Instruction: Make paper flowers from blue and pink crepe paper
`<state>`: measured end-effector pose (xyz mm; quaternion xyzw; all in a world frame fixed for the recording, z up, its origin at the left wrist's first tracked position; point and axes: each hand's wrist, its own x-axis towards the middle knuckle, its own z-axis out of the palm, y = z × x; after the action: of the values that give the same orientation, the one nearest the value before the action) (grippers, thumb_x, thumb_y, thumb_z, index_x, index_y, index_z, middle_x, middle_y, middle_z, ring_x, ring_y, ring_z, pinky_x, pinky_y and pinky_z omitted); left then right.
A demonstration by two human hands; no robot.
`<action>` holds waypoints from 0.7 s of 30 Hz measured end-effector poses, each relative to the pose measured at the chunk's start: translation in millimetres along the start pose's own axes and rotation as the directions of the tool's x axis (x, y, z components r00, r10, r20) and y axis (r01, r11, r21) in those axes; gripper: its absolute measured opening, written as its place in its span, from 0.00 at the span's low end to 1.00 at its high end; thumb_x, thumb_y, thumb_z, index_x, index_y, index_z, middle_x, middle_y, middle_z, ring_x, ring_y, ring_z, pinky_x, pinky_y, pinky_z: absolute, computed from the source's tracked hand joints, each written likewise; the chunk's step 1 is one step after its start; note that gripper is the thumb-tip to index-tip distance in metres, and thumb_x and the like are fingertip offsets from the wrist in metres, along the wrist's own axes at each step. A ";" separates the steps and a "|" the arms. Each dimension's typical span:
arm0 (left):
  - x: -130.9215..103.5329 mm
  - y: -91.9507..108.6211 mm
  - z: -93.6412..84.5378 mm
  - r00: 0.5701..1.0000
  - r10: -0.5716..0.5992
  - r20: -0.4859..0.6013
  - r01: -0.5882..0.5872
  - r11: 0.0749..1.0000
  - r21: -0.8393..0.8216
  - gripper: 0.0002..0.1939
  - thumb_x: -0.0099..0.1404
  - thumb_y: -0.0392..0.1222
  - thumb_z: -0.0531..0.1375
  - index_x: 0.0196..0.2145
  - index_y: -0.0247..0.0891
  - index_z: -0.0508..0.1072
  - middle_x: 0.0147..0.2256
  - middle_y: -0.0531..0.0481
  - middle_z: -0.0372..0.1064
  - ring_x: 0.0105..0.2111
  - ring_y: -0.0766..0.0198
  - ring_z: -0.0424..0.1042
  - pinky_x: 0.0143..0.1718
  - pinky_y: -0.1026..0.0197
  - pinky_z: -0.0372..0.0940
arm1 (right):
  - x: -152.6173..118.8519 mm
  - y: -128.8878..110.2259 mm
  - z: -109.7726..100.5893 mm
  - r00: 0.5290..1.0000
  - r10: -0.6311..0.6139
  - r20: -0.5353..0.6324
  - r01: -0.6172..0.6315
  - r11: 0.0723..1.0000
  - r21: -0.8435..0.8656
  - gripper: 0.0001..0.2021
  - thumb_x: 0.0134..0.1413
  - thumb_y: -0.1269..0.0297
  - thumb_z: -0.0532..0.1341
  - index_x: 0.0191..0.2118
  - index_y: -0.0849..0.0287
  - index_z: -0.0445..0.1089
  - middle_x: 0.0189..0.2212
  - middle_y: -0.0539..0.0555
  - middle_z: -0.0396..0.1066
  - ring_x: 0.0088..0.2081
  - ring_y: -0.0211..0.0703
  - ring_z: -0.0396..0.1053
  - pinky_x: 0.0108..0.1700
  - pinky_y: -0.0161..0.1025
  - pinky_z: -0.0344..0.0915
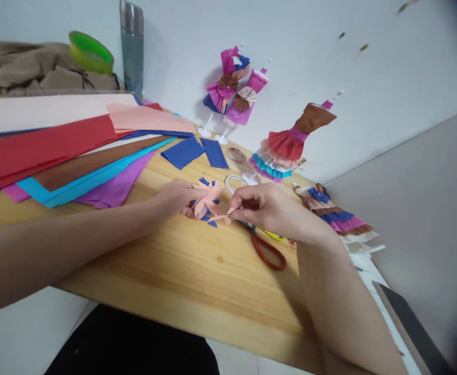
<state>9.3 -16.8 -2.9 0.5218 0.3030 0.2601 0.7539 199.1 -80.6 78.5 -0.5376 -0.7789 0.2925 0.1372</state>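
Observation:
A layered paper flower (pixel 207 199), peach petals over dark blue ones, is pinched by my left hand (pixel 177 198) just above the tabletop. To its right, my right hand (pixel 257 205) has thumb and forefinger closed on a small peach paper petal piece (pixel 224 217), which reaches toward the flower. I cannot tell whether the two join. Under my right hand lie scissors (pixel 267 251) with red handles, their blades partly covered. A yellow-handled tool (pixel 273 236) shows beside them, mostly hidden by my hand. Blue paper bits lie under the flower.
Coloured paper sheets (pixel 56 148) are stacked at the left. Folded blue pieces (pixel 183 152) and a tape roll (pixel 236 154) lie behind my hands. Small dress stands (pixel 281 140) line the wall, near a tall bottle (pixel 132 52) and a green tape roll (pixel 91 53).

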 end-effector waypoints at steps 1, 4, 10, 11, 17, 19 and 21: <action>-0.2 -0.2 -0.4 1.000 0.010 0.013 -0.010 1.000 0.001 0.18 0.60 0.46 0.62 0.18 0.33 0.71 0.19 0.49 0.66 0.22 0.68 0.66 0.26 0.66 0.62 | 0.2 -1.1 0.6 1.000 -0.013 0.014 0.012 0.999 0.035 0.09 0.54 0.62 0.61 0.26 0.59 0.68 0.20 0.47 0.66 0.22 0.33 0.57 0.26 0.33 0.53; -2.3 1.1 0.2 0.999 0.021 0.039 -0.022 1.000 0.013 0.22 0.62 0.51 0.60 0.18 0.33 0.70 0.19 0.48 0.67 0.22 0.67 0.66 0.26 0.65 0.61 | 5.2 -2.3 9.2 0.998 -0.061 -0.016 0.063 0.994 0.085 0.12 0.56 0.60 0.60 0.25 0.59 0.68 0.21 0.49 0.69 0.23 0.34 0.59 0.26 0.33 0.54; -4.8 6.3 5.9 0.999 -0.023 0.036 0.024 0.999 -0.032 0.23 0.67 0.54 0.55 0.25 0.32 0.72 0.17 0.48 0.67 0.20 0.66 0.67 0.27 0.64 0.63 | 18.8 4.9 32.4 0.976 -0.019 -0.215 0.003 0.997 -0.077 0.03 0.51 0.71 0.60 0.29 0.59 0.70 0.23 0.49 0.73 0.24 0.35 0.64 0.30 0.33 0.57; -4.6 6.7 6.5 0.999 -0.031 0.034 0.033 0.999 -0.035 0.23 0.69 0.53 0.52 0.25 0.32 0.72 0.16 0.49 0.66 0.20 0.65 0.67 0.27 0.64 0.63 | 19.8 5.7 34.2 0.977 -0.017 -0.214 -0.001 0.996 -0.086 0.03 0.51 0.72 0.60 0.29 0.59 0.70 0.22 0.48 0.72 0.24 0.34 0.64 0.30 0.33 0.57; -3.5 7.2 7.6 0.997 -0.082 -0.005 0.081 0.995 -0.049 0.25 0.74 0.48 0.45 0.27 0.32 0.71 0.16 0.48 0.66 0.18 0.66 0.65 0.27 0.63 0.64 | 20.1 3.8 36.0 0.974 -0.030 -0.224 0.000 0.991 -0.132 0.04 0.51 0.74 0.60 0.30 0.60 0.70 0.21 0.47 0.72 0.22 0.34 0.64 0.28 0.33 0.56; -3.1 7.6 8.0 0.995 -0.093 -0.021 0.092 0.994 -0.050 0.24 0.74 0.47 0.45 0.27 0.33 0.70 0.15 0.50 0.64 0.18 0.66 0.66 0.27 0.63 0.64 | 20.1 3.5 36.6 0.970 -0.046 -0.240 0.011 0.989 -0.147 0.05 0.50 0.75 0.59 0.29 0.60 0.70 0.21 0.47 0.72 0.22 0.33 0.63 0.28 0.32 0.56; -2.4 7.9 8.3 0.994 -0.107 -0.039 0.105 0.993 -0.050 0.24 0.75 0.47 0.44 0.27 0.33 0.69 0.15 0.51 0.64 0.17 0.66 0.66 0.26 0.63 0.64 | 20.3 4.4 38.1 0.962 -0.070 -0.265 0.025 0.985 -0.172 0.06 0.49 0.77 0.59 0.29 0.60 0.70 0.21 0.47 0.71 0.22 0.32 0.62 0.28 0.32 0.55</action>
<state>13.1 -21.3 7.3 0.4814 0.3394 0.2377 0.7724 174.4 -72.6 43.6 -0.5630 -0.7874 0.1471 0.2036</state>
